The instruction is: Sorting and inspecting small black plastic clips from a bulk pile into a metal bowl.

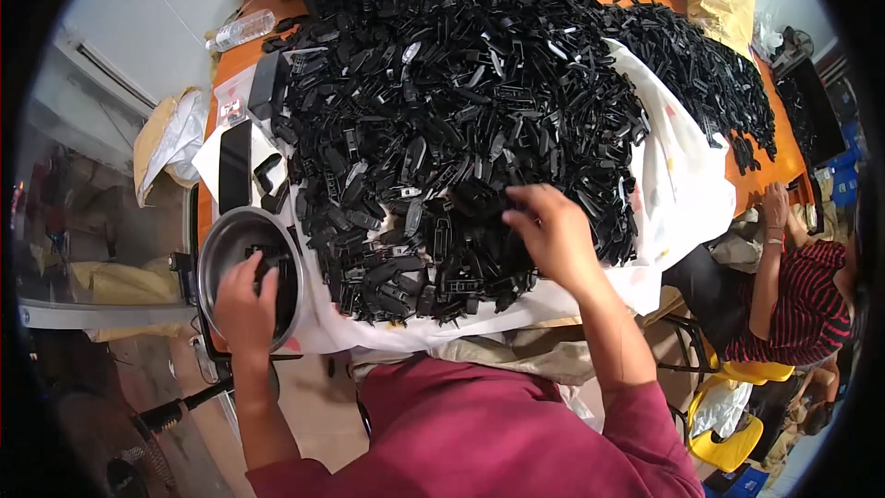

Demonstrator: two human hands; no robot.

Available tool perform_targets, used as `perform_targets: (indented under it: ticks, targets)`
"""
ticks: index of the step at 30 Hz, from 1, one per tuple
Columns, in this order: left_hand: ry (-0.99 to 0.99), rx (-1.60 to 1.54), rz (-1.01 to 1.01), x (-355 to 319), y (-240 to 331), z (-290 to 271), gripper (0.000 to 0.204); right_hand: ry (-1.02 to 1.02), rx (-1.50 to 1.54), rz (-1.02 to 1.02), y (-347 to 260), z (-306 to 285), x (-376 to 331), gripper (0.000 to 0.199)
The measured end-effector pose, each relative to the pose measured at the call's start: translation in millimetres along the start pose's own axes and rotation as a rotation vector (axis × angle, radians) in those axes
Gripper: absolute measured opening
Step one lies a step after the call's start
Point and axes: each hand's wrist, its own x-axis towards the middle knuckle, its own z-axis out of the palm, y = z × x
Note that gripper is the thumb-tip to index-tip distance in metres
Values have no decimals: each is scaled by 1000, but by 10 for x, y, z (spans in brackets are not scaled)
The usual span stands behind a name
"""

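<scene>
My left hand (244, 304) is inside a round metal bowl (208, 254) at the left table edge. Its thumb and fingers are apart, just above a few black plastic parts (269, 256) in the bowl. Over the near-middle of a large heap of black plastic parts (433, 148) is my right hand (553, 226). Thumb and index finger point left there, with a gap between them. Against the dark heap I make out no part gripped by either hand. Many pieces are elongated and clip-like; a few catch the light as grey.
White cloth (687, 166) lies beneath the heap. A phone-like black slab (235, 166), a grey box (267, 85) and a plastic bottle (241, 29) line the left side. Another black pile (710, 74) spreads at right, near a seated person in a striped shirt (802, 300).
</scene>
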Motion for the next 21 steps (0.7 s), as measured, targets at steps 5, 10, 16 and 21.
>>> perform_targets:
  ticks: [5, 10, 16, 21]
  targets:
    - [154, 21, 529, 267, 787, 319, 19, -31, -303, -139, 9, 67, 240, 21]
    - [-343, 116, 373, 429, 1364, 793, 23, -272, -589, -106, -42, 281, 460, 23]
    - [-378, -437, 203, 407, 1268, 793, 15, -157, -341, -87, -67, -41, 193, 20]
    - [-388, -1020, 4, 330, 1181, 840, 33, -272, -459, -98, -151, 120, -39, 27]
